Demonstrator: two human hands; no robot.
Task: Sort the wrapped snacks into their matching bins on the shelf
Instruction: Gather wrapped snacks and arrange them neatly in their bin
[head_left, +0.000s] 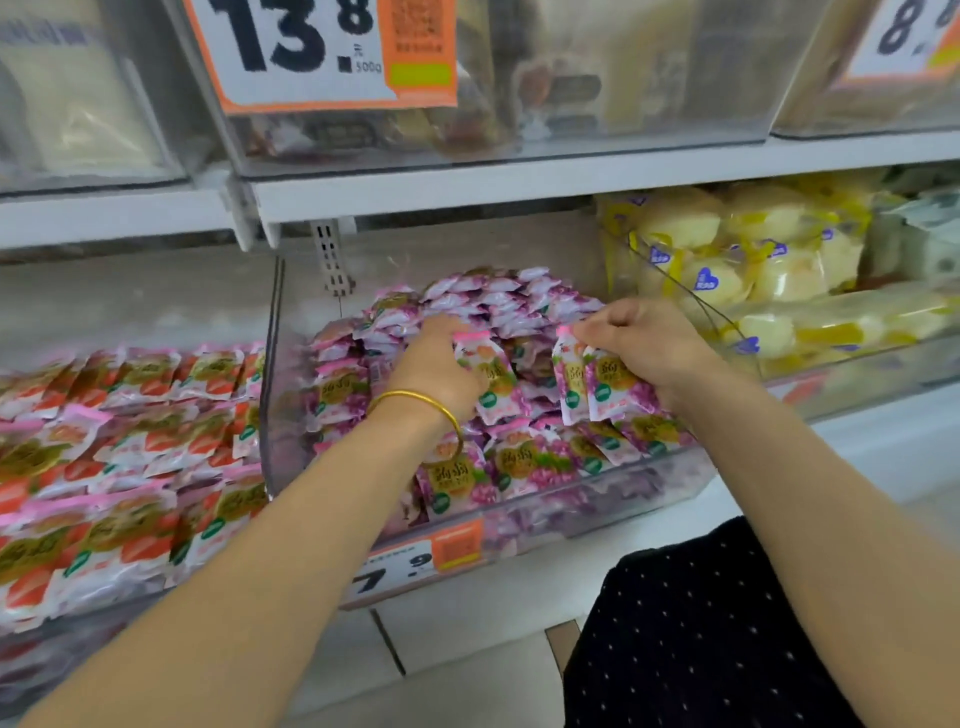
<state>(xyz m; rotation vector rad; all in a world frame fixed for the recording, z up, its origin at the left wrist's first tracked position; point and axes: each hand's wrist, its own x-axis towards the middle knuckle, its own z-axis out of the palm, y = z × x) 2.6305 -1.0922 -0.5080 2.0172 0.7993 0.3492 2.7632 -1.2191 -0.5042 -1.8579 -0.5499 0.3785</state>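
A clear bin (613, 486) in the middle of the lower shelf is heaped with several purple grape-print snack packets (519, 301). My left hand (436, 364), with a gold bangle on the wrist, reaches into the bin and grips one purple packet (491, 382) by its side. My right hand (644, 340) pinches the pink top edges of two purple packets (597, 384), which hang upright over the bin's right half. Both hands are inside the same bin, about a packet's width apart.
To the left, a bin of red strawberry-print packets (119, 457). To the right, a bin of yellow wrapped cakes (727, 260). Upper shelf bins carry price signs (317, 52). A price tag (415, 566) is on the middle bin's front. Dark dotted clothing (701, 639) at lower right.
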